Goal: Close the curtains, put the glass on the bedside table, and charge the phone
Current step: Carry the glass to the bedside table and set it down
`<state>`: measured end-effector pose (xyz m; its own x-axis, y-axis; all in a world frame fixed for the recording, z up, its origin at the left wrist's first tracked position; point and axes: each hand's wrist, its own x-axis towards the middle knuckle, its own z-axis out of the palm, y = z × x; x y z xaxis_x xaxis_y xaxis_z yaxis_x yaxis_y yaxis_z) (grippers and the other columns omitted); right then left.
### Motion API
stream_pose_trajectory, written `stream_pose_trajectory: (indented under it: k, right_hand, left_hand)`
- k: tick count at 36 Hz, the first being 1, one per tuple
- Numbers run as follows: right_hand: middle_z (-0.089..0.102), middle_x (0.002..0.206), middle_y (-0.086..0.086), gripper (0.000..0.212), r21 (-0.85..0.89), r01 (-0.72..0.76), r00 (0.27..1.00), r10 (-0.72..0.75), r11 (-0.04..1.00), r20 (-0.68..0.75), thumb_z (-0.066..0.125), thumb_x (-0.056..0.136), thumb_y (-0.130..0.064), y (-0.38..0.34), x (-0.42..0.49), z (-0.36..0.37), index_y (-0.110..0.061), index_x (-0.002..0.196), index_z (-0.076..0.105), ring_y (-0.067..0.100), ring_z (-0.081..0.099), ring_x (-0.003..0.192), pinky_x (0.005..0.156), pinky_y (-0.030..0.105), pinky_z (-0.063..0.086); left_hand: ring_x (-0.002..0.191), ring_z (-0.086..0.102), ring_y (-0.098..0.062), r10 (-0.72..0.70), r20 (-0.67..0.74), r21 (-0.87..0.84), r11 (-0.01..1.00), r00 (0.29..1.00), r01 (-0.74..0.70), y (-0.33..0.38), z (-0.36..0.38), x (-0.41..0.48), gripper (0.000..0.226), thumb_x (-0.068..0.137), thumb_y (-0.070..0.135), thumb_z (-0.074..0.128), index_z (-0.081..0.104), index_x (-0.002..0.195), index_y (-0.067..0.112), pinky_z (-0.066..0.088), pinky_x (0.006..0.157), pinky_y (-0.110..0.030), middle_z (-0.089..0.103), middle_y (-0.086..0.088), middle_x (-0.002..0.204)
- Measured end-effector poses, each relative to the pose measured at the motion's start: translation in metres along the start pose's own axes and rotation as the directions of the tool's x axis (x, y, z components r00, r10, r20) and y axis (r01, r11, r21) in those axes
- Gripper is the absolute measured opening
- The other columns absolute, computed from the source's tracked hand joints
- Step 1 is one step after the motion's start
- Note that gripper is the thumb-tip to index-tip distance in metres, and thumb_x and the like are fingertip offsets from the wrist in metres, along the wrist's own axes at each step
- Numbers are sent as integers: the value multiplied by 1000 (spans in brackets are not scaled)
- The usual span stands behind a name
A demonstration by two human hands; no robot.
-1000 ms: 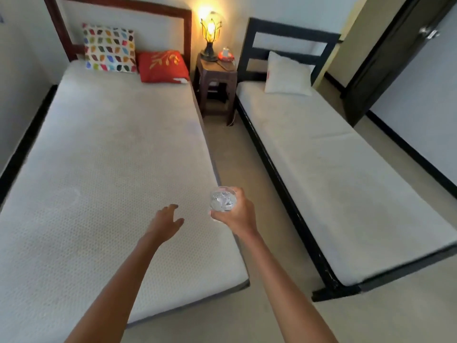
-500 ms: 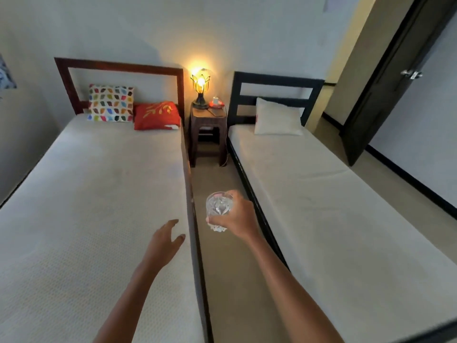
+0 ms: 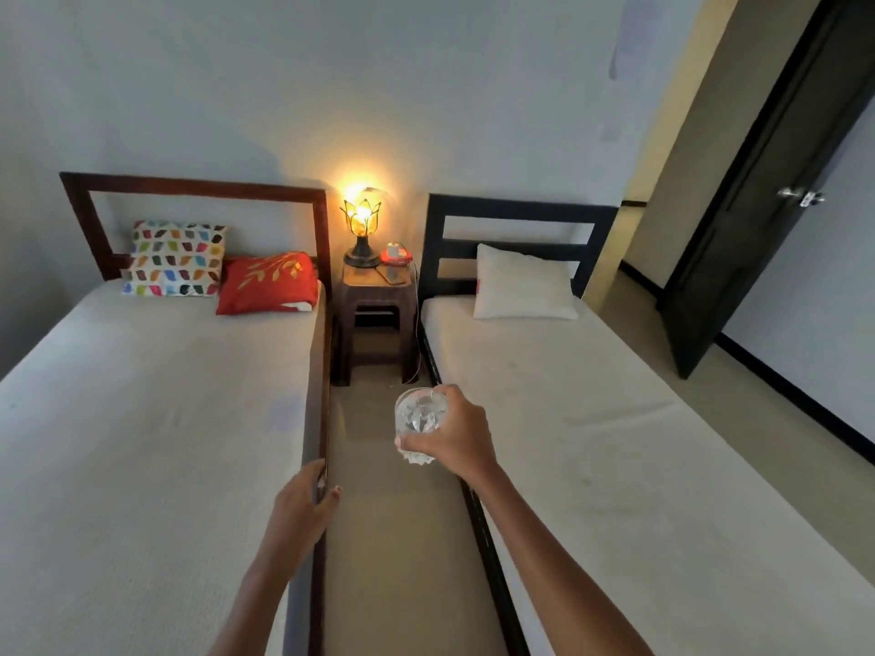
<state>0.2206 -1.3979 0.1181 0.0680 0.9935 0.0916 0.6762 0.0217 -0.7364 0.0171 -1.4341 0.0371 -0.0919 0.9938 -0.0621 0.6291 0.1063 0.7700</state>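
Note:
My right hand (image 3: 457, 440) grips a clear cut-glass tumbler (image 3: 420, 415), held over the aisle floor between the two beds. At the far end of the aisle stands the brown bedside table (image 3: 360, 295). A dark phone (image 3: 395, 276) lies flat on its top, and a thin white cable (image 3: 416, 319) hangs down its right side. My left hand (image 3: 303, 506) rests on the left bed's side edge with fingers spread and holds nothing. No curtains are in view.
A lit flower-shaped lamp (image 3: 361, 229) and a small red object (image 3: 396, 254) share the tabletop. The left bed (image 3: 142, 419) has a patterned and a red pillow; the right bed (image 3: 592, 419) has a white one. A dark door (image 3: 738, 239) stands open at right.
I have walked forward into the aisle, so the bedside table is nearer. My right hand still carries the glass. My left hand has come down onto the left bed's edge.

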Motion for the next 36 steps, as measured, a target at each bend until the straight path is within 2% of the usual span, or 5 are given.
stream_pose_trajectory:
  k: [8, 20, 25, 33, 36]
  right_hand:
    - [66, 101, -5, 75, 5, 35, 999, -35, 999, 15, 84, 47, -48, 30, 109, -6, -24, 111, 52, 15, 65, 89, 76, 32, 58]
    - [64, 108, -5, 77, -35, 159, 985, -155, 987, 80, 83, 51, -49, 57, 318, -14, -25, 117, 50, 12, 63, 94, 73, 22, 55]
    - [64, 112, -3, 77, -31, 218, 971, -214, 975, 105, 82, 55, -49, 49, 413, -19, -24, 119, 49, 11, 62, 96, 72, 22, 55]
    - [63, 113, -2, 77, 17, 228, 966, -229, 973, 124, 83, 55, -47, 37, 542, 10, -21, 119, 49, 11, 61, 97, 68, 17, 51]
    - [63, 113, 0, 79, 25, 231, 964, -233, 973, 127, 84, 55, -46, 32, 590, 28, -19, 120, 50, 14, 62, 100, 72, 21, 53]
  left_hand:
    - [124, 48, -23, -29, -14, -41, 999, 999, 29, 29, 32, 93, 51, 89, 19, 59, 41, 136, 8, 40, 98, -30, 50, -11, 136]
    - [129, 44, -25, -58, -76, -34, 998, 995, 56, 93, 67, 291, 53, 89, 19, 61, 41, 136, 9, 37, 103, -32, 47, -11, 140]
    - [128, 45, -25, -71, -180, -29, 997, 981, 67, 114, 63, 367, 52, 89, 21, 60, 41, 137, 10, 38, 104, -34, 46, -11, 140]
    - [123, 50, -23, -135, -208, -23, 991, 969, 133, 107, 60, 472, 51, 88, 23, 62, 44, 134, 11, 42, 98, -30, 51, -10, 135]
    - [122, 50, -23, -158, -205, -7, 987, 966, 160, 105, 54, 519, 52, 87, 23, 63, 44, 134, 11, 43, 96, -29, 51, -9, 135]
